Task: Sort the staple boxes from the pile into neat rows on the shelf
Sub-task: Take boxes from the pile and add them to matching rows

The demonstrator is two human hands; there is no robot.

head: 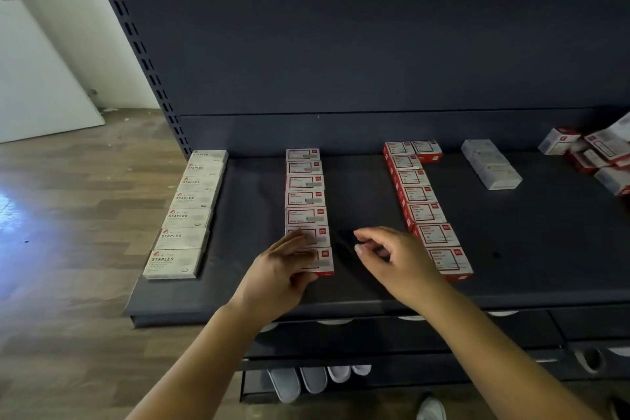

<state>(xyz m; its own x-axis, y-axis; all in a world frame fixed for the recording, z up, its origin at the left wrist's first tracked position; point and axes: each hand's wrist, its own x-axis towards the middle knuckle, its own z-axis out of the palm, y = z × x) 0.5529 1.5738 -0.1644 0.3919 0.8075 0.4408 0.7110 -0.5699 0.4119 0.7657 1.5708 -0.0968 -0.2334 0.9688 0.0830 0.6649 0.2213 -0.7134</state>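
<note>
My left hand [284, 262] rests with straight fingers on the nearest box [318, 261] of the red-and-white row, on the dark shelf [545, 266]. My right hand [388, 256] hovers just beside it, fingers loosely curled, empty. The pile [600, 153] sits far right.

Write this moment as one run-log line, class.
left hand: resting on nearest box of second row | right hand: loosely curled, empty, above shelf | pile: far right, unsorted
</note>
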